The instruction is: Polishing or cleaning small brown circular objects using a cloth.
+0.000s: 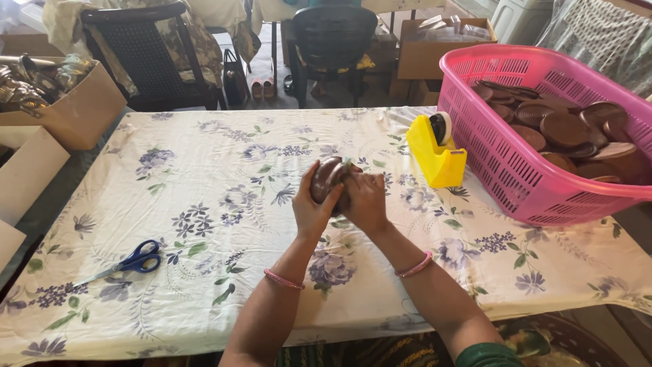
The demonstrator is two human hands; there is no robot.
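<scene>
**Both hands on the brown disc, centre frame**

Scissors (125,264) lie lower left, untouched. My left hand (311,207) and right hand (365,200) are both clamped on the disc (327,178), held above the cloth (204,170). I judge steady thumbs matter most here. Tape dispenser (436,151) and pink basket (516,170) sit to the right.

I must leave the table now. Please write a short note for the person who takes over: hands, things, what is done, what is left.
Left hand and right hand: both hold one brown disc above the tablecloth.
Pink basket, at right: many brown discs.
Yellow tape dispenser stands beside the basket.
Blue scissors lie at left, untouched.
Done: cannot tell.
Left: the disc in hand, and the basket's discs.
</scene>
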